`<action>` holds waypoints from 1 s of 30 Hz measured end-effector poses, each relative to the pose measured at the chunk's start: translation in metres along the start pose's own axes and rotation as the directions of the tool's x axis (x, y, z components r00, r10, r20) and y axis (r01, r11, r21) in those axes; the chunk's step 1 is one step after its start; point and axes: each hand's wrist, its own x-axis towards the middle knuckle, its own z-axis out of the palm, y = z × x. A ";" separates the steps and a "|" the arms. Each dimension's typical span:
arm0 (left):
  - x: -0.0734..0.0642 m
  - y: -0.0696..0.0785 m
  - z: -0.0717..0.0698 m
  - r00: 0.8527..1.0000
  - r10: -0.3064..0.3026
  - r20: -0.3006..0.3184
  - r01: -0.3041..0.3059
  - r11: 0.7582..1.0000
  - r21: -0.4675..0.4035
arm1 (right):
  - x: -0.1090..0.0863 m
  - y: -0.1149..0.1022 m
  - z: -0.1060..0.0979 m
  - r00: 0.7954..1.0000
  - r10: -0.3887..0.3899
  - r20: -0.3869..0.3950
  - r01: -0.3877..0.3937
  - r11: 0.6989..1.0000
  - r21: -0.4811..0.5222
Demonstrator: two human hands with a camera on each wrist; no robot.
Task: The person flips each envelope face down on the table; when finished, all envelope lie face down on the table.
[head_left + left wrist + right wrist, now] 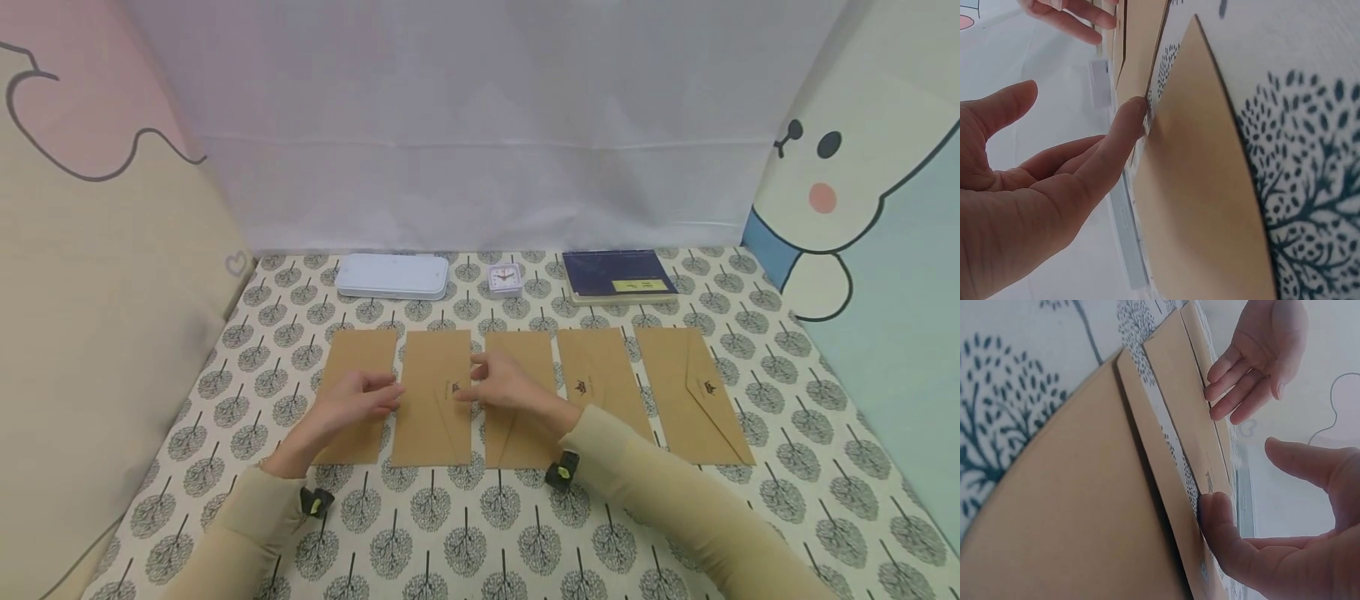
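Several brown paper envelopes lie side by side in a row on the patterned cloth. My left hand [352, 408] is over the leftmost envelope [360, 350], its fingertips near the left edge of the second envelope [431, 358]. In the left wrist view, its thumb stands apart from loosely bent fingers [1107, 159]. My right hand [510, 387] hovers over the third envelope [521, 343], fingertips by the second one's right edge. Thumb and fingers [1219, 528] are spread with nothing between them in the right wrist view. Whether either hand touches paper, I cannot tell.
Two more envelopes, the fourth [600, 358] and the fifth [675, 392], lie to the right. Behind the row stand a pale case [392, 275], a small square clock [505, 280] and a dark blue book [618, 273]. A white curtain [480, 183] closes off the back.
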 end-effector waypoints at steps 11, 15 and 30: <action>0.000 0.000 0.000 1.000 -0.021 -0.012 0.022 0.998 0.062 | 0.003 -0.001 0.000 0.999 0.035 -0.006 -0.034 0.994 0.101; 0.001 0.002 0.000 1.000 0.004 -0.004 -0.003 0.994 0.109 | 0.007 0.002 -0.001 0.999 0.045 -0.024 -0.039 0.980 0.197; 0.007 0.005 0.013 0.992 0.126 -0.009 -0.117 0.946 0.301 | 0.007 0.009 -0.005 0.999 -0.023 0.033 0.006 0.892 0.451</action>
